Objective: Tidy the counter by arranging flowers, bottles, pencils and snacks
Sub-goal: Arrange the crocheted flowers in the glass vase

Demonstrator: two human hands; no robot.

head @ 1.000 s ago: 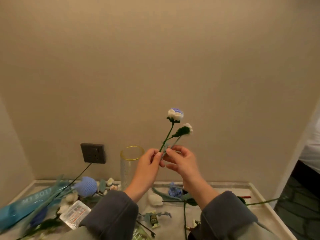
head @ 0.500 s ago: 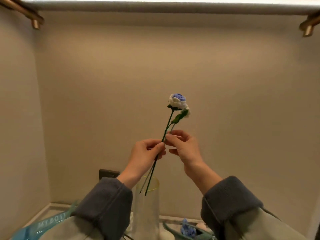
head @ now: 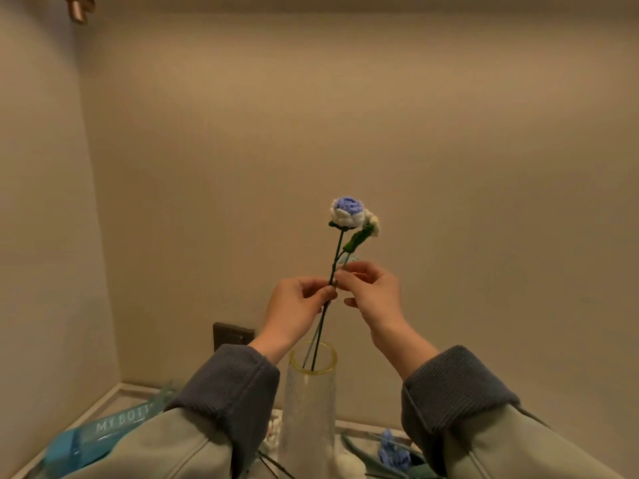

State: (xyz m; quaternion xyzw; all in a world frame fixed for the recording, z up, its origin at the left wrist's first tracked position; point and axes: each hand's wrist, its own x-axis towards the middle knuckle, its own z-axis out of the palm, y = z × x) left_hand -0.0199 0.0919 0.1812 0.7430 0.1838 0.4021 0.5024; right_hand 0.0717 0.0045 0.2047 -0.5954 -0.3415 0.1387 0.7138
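The crocheted blue-and-white rose [head: 346,212] and a small white bud [head: 372,223] rise above the frosted glass vase [head: 307,409], their stem tips just inside its yellow rim. The left hand [head: 297,305] pinches both thin stems; the right hand [head: 373,295] pinches the bud's stem. A blue bottle [head: 93,440] lies along the tabletop's [head: 114,395] left edge.

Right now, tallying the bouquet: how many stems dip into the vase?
2: the dark green stem and a paler stem left of it, both running down from the left hand, tips inside the vase rim. No others visible.

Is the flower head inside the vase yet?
No: the flower head stands above the left hand and right hand, far over the vase.
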